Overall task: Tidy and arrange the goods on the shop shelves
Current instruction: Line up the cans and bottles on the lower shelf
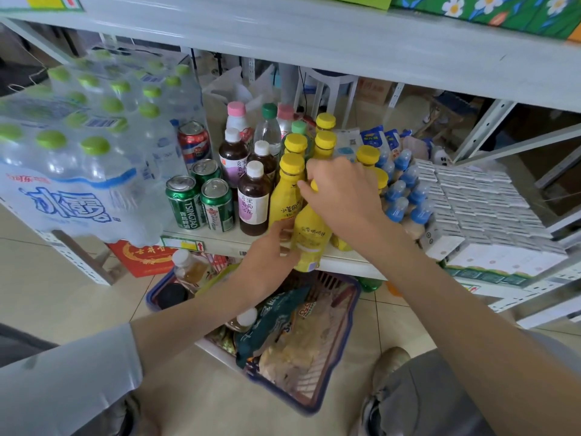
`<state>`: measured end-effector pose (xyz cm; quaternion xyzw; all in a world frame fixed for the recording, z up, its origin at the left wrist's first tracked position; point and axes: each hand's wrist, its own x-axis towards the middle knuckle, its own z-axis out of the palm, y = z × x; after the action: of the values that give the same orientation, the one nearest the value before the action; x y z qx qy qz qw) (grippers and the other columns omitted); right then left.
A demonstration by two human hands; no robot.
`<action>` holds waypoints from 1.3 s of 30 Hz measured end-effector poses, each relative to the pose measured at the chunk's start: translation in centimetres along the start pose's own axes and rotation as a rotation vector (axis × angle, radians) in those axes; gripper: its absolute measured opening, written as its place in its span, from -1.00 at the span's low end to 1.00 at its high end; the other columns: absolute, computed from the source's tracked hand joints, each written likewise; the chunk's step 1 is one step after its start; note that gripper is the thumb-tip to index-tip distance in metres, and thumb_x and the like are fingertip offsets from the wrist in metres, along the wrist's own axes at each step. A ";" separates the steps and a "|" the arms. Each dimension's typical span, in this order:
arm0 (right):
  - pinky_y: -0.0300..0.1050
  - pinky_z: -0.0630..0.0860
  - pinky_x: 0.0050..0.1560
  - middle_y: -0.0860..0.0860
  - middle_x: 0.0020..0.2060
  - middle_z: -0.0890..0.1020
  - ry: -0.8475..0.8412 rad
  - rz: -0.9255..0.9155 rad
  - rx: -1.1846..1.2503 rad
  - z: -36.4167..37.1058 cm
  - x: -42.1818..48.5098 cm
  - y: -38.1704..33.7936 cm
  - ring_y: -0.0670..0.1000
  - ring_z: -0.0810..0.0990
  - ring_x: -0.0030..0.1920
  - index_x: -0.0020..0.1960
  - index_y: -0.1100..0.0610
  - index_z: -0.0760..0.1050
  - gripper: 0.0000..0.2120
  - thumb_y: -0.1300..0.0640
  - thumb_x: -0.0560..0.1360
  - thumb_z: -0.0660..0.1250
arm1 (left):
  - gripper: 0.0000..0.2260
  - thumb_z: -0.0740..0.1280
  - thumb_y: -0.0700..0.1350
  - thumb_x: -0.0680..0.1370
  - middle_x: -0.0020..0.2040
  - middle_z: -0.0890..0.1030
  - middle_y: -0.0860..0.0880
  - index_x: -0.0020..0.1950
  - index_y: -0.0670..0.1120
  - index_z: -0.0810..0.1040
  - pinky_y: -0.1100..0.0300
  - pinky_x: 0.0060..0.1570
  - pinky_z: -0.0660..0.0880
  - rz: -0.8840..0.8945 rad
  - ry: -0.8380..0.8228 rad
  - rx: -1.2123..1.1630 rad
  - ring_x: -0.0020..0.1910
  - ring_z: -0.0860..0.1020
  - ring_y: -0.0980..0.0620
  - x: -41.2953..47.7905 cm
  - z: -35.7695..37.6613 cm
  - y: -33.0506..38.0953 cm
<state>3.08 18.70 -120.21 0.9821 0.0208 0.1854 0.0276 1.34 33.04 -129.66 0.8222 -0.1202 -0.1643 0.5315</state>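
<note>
A yellow bottle (309,239) stands tilted at the front edge of the white shelf (345,261). My right hand (341,191) grips its top from above, covering the cap. My left hand (272,256) holds its lower body from the left. Behind and beside it stand several more yellow-capped bottles (290,184). Dark brown tea bottles (254,201) with white caps stand to the left of them.
Green cans (217,206) and shrink-wrapped water packs (72,146) fill the shelf's left. Blue-capped small bottles (405,196) and white boxes (481,215) sit at the right. A blue basket (323,401) holding snack bags and bottles stands on the tiled floor below. Another shelf board hangs overhead.
</note>
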 end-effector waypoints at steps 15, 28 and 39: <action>0.10 0.53 -0.01 0.17 0.19 0.52 -0.059 0.054 0.094 3.1 3.4 2.9 0.27 0.58 0.14 0.33 0.12 0.43 -0.68 0.07 0.62 0.37 | -0.84 0.26 -0.16 0.64 -0.01 0.66 0.00 0.09 0.07 0.59 -0.17 -0.07 0.61 -0.002 -0.105 0.010 -0.04 0.63 -0.14 -0.6 1.2 0.1; 0.10 0.50 -0.03 0.21 0.03 0.62 -0.039 0.139 0.028 1.2 3.6 6.1 0.29 0.59 0.06 0.14 0.20 0.57 -0.81 0.16 0.65 0.22 | -0.79 0.27 -0.21 0.63 -0.16 0.71 0.00 -0.05 -0.03 0.68 0.10 -0.11 0.62 -0.025 -0.130 -0.002 -0.10 0.66 -0.01 -0.5 0.9 -0.1; 0.05 0.37 -0.08 0.22 0.21 0.51 -0.346 0.171 -0.152 3.0 1.9 7.0 0.29 0.54 0.20 0.29 0.20 0.45 -0.73 0.10 0.65 0.27 | -0.75 0.23 -0.26 0.61 -0.19 0.70 -0.01 -0.09 -0.06 0.69 0.12 -0.13 0.61 -0.012 -0.100 -0.029 -0.21 0.64 0.09 0.0 0.7 0.4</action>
<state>6.14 11.66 -121.83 0.9925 -0.0816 0.0166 0.0891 1.03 32.27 -129.62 0.8060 -0.1392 -0.2101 0.5356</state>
